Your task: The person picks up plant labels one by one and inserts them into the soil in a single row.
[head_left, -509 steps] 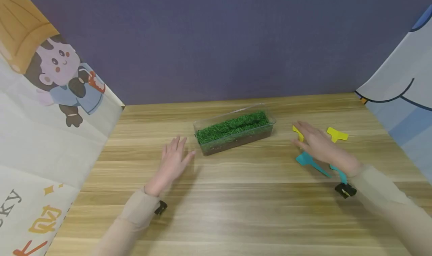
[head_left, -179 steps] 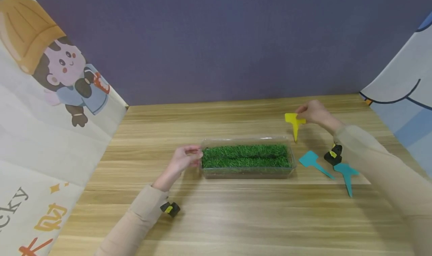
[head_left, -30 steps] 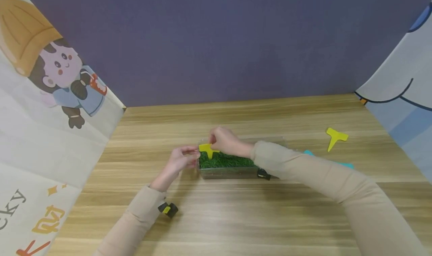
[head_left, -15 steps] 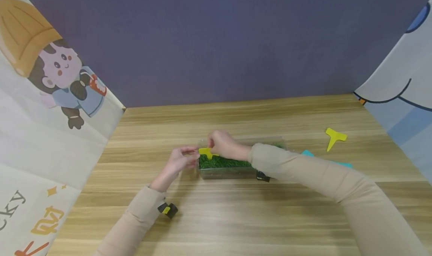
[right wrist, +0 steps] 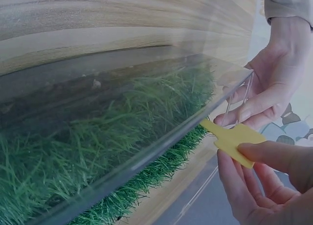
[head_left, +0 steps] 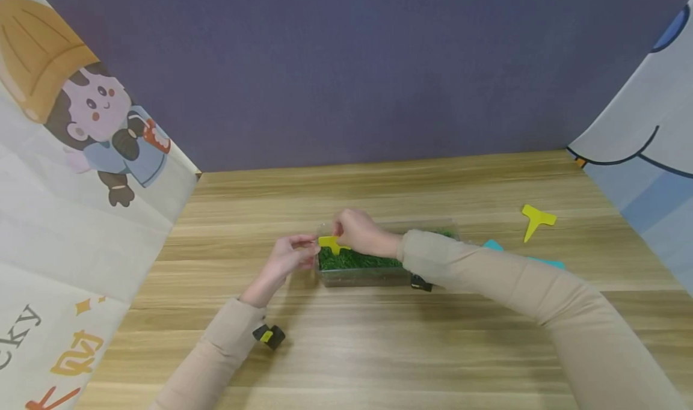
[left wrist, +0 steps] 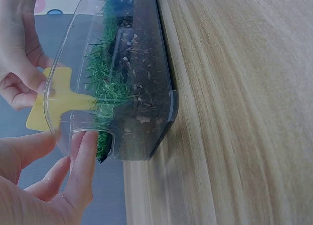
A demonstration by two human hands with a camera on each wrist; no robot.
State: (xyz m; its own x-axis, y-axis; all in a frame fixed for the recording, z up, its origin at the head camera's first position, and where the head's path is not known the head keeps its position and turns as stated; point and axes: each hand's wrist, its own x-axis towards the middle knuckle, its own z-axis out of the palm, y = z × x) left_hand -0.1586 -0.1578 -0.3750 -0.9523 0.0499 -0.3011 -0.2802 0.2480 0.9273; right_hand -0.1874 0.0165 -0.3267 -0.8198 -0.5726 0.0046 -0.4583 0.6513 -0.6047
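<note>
A clear plastic planter box (head_left: 363,279) holds green artificial grass (head_left: 346,260) over dark soil-like filling. At its left end my left hand (head_left: 284,260) grips the wall, its fingers at a notch in the left wrist view. My right hand (head_left: 361,234) reaches across the box and pinches a yellow T-shaped plant label (head_left: 329,242) by its wide top, between thumb and fingers. The label (left wrist: 61,100) stands upright with its stem down in the grass near the left end; the stem's tip is hidden there. My right forearm covers the box's right part.
Another yellow plant label (head_left: 537,220) lies on the wooden table (head_left: 346,350) at the right. Two blue ones, the nearer-left blue label (head_left: 492,245) and the other blue label (head_left: 549,263), are partly hidden behind my right sleeve. A dark wall (head_left: 379,67) rises behind the table.
The box, formerly slanted, was straightened and moved nearer, with my left hand taking its end. My right hand brought the yellow label from the right and pressed it slightly lower into the grass.
</note>
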